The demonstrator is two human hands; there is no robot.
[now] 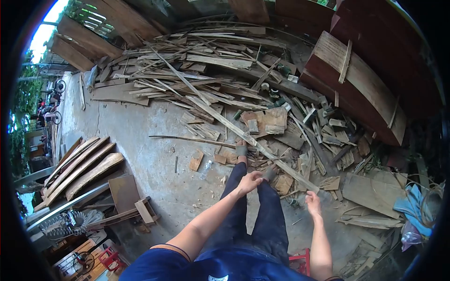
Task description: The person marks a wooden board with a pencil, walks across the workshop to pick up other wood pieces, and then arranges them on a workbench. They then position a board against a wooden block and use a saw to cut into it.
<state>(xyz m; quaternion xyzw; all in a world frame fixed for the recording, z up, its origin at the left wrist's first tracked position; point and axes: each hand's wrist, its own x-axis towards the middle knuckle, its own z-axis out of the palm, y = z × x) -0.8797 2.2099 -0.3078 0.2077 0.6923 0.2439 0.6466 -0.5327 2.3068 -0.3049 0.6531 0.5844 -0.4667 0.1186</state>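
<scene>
A long, narrow wooden strip [220, 119] runs diagonally from the scrap pile past my feet, its near end beside my right hand. My right hand [313, 204] is raised just below that end, fingers loosely bent and apart, not wrapped round the wood. My left hand [251, 181] hangs in front of my legs with its fingers loosely spread and nothing in them. Between the hands, the strip passes close by my sandalled feet [241, 150]. A thin dark stick [192, 139] lies on the floor left of my feet.
A large heap of scrap wood [206, 70] spreads across the back. Big reddish-brown boards [356, 84] lean at the right. Curved planks [84, 168] are stacked at left, near a coiled hose [70, 222]. Flat boards [375, 192] and blue cloth [415, 208] lie at right. A red stool [300, 262] is behind me.
</scene>
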